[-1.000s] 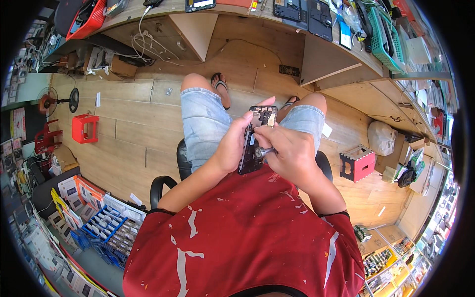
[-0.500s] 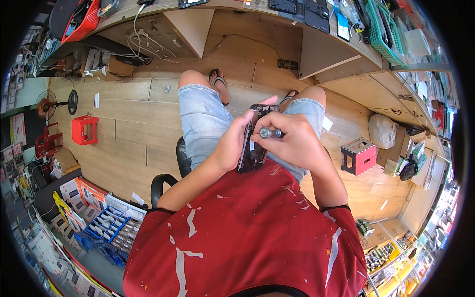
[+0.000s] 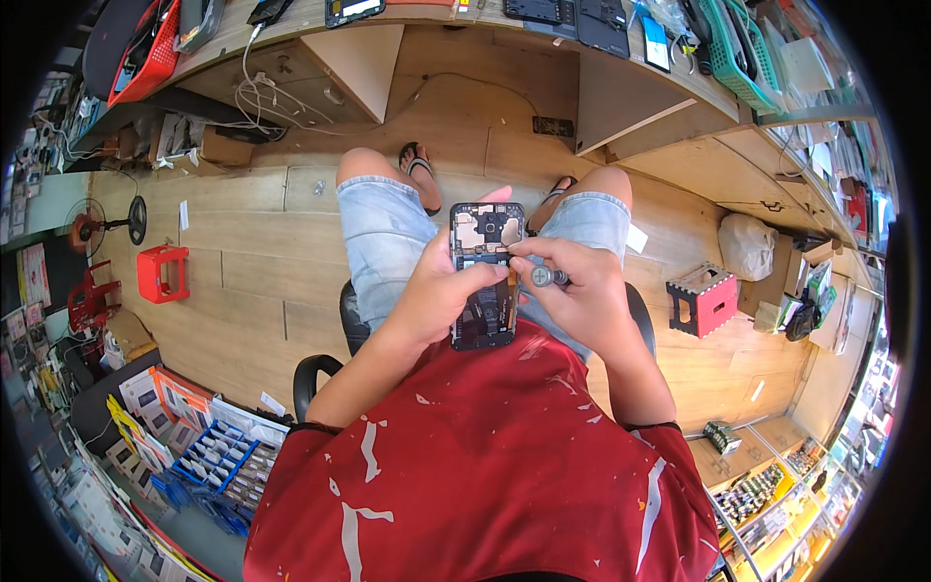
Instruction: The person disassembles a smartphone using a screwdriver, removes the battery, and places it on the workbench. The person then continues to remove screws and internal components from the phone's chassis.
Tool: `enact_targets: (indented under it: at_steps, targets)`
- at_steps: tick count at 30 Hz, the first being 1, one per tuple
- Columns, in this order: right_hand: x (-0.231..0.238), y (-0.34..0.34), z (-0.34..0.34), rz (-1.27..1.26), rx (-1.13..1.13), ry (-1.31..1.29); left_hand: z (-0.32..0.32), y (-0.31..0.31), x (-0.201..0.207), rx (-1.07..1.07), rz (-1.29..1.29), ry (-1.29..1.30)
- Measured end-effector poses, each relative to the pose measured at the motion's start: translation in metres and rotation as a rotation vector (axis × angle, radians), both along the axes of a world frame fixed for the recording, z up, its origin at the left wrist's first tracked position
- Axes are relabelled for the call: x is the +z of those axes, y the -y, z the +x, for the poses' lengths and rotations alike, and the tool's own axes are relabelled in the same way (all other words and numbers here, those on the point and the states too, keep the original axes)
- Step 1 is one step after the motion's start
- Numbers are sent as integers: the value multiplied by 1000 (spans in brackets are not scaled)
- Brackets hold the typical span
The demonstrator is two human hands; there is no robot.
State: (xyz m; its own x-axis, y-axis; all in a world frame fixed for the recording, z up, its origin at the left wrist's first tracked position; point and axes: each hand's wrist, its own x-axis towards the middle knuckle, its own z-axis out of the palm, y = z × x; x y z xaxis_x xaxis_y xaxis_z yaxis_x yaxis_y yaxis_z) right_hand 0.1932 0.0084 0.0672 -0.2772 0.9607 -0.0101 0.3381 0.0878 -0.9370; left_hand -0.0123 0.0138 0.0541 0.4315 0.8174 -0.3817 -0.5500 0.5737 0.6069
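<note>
An opened smartphone (image 3: 484, 325) lies over my lap with its inner parts facing up. A camera block and metal plates show at its far end, a dark battery area at its near end. My left hand (image 3: 441, 291) grips the phone from the left side, its thumb laid across the middle and fingertips showing beyond the far edge. My right hand (image 3: 587, 286) is closed around a small screwdriver (image 3: 541, 276), whose grey round cap points toward me. Its thumb and index finger meet at the phone's right edge. The screwdriver's tip is hidden by the fingers.
Ahead stands a workbench (image 3: 465, 21) bearing phone parts, a red basket (image 3: 145, 53) and a green basket (image 3: 742, 58). A red stool (image 3: 163, 274) is at left, a folding step stool (image 3: 703, 301) at right. Boxed goods and a blue tray (image 3: 215, 451) are at lower left.
The phone has turned from a tilted, edge-on pose to face up. My left thumb has come over its middle, and my right hand with the screwdriver has shifted to its right edge.
</note>
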Motion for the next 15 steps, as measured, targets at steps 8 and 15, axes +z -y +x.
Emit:
enact_targets:
  at_steps: [8, 15]
  targets:
    - [-2, 20, -8, 404, -14, 272, 2, 17, -11, -20, 236, -185]
    - [0, 45, -7, 351, 9, 397, 4, 42, -26, -57, 382, -236]
